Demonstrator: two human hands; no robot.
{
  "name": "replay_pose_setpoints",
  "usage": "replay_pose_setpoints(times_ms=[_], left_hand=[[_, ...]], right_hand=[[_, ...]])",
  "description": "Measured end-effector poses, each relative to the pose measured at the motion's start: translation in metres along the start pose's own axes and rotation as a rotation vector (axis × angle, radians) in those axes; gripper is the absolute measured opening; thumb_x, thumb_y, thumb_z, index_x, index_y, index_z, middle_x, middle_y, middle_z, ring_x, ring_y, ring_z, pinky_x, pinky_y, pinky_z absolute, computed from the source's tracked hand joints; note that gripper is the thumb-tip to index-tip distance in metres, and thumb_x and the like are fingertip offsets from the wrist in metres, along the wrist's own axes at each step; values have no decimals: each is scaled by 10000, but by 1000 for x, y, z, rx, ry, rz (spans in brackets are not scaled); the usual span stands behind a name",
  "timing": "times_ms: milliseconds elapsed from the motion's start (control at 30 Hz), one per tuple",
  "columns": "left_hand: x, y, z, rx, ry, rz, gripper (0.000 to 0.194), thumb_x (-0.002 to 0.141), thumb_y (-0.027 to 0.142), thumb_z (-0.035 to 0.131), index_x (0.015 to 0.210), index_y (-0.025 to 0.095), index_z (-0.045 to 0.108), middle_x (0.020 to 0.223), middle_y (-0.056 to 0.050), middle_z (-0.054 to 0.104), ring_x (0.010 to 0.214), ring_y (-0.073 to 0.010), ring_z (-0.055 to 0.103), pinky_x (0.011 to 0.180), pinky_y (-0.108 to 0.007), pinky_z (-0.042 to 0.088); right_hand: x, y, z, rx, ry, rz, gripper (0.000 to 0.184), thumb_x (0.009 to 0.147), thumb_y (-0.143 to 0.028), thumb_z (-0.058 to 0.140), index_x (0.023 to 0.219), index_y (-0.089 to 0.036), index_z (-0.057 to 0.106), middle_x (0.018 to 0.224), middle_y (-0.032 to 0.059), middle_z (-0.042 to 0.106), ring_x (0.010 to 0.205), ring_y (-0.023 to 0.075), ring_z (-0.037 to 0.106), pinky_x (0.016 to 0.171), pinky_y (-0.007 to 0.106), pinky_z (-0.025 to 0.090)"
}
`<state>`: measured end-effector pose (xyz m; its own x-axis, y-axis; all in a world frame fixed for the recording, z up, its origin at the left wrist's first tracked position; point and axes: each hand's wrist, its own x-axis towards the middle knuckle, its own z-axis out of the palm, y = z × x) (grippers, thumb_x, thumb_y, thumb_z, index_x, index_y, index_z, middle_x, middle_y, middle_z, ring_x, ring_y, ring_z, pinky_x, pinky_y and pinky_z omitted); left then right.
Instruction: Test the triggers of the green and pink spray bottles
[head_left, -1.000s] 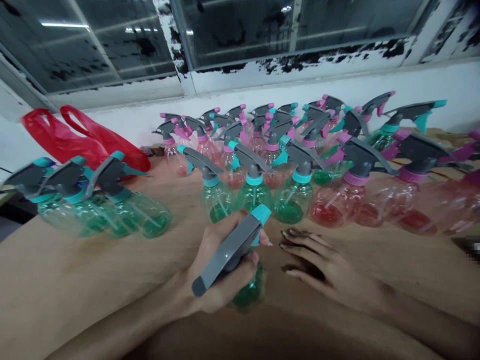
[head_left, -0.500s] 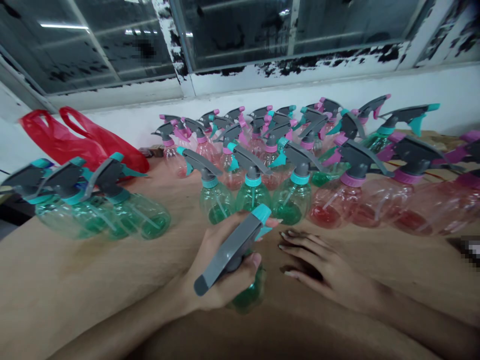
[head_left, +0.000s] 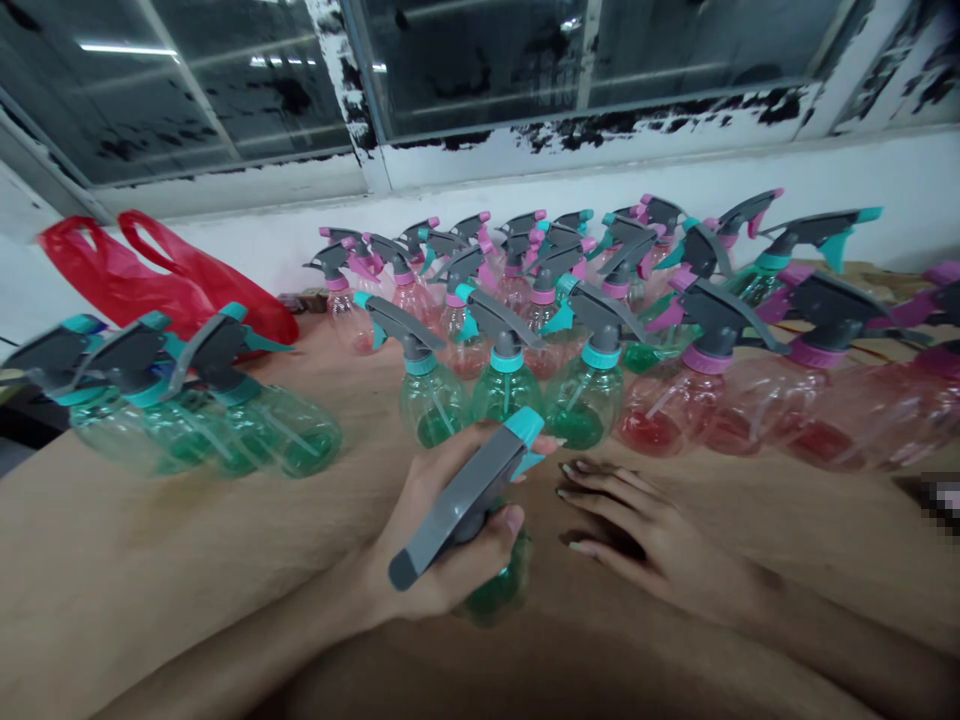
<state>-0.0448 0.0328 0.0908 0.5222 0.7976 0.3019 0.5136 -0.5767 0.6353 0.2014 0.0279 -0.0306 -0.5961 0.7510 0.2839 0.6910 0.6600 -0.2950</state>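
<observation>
My left hand (head_left: 442, 530) is wrapped round the neck of a green spray bottle (head_left: 499, 590) with a grey head and teal nozzle. The nozzle points away to the right, and my fingers hide most of the bottle's neck. To the right of it, my right hand (head_left: 637, 520) rests on the table with its fingers apart and nothing in them. Just beyond my hands stands a row of bottles: green ones with teal collars, such as the green spray bottle (head_left: 506, 390), and pink ones with pink collars, such as the pink spray bottle (head_left: 667, 405).
At the left, several green spray bottles (head_left: 247, 430) stand close together on the wooden table (head_left: 247, 560). Behind them lies a red plastic bag (head_left: 202, 290). More pink and green bottles (head_left: 412, 300) crowd the back, along the white wall (head_left: 247, 230) under the windows.
</observation>
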Motion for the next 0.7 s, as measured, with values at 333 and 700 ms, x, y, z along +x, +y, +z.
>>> replay_pose_setpoints(times_ms=[333, 700], left_hand=[[0, -1, 1, -154, 37, 19, 435, 710, 207, 515, 1131, 230, 622, 759, -18, 605, 607, -161, 547, 611, -271, 510], [0, -4, 3, -109, 30, -17, 444, 723, 209, 515, 1155, 248, 609, 784, -14, 633, 581, -153, 560, 599, -266, 524]], right_hand=[[0, 0, 2, -25, 7, -5, 415, 925, -429, 479, 1286, -226, 497, 1345, 44, 552, 1282, 213, 441, 1040, 439, 421], [-1, 0, 2, -15, -6, -1, 419, 929, -438, 466, 1289, -227, 494, 1343, 47, 552, 1285, 211, 437, 1038, 439, 423]])
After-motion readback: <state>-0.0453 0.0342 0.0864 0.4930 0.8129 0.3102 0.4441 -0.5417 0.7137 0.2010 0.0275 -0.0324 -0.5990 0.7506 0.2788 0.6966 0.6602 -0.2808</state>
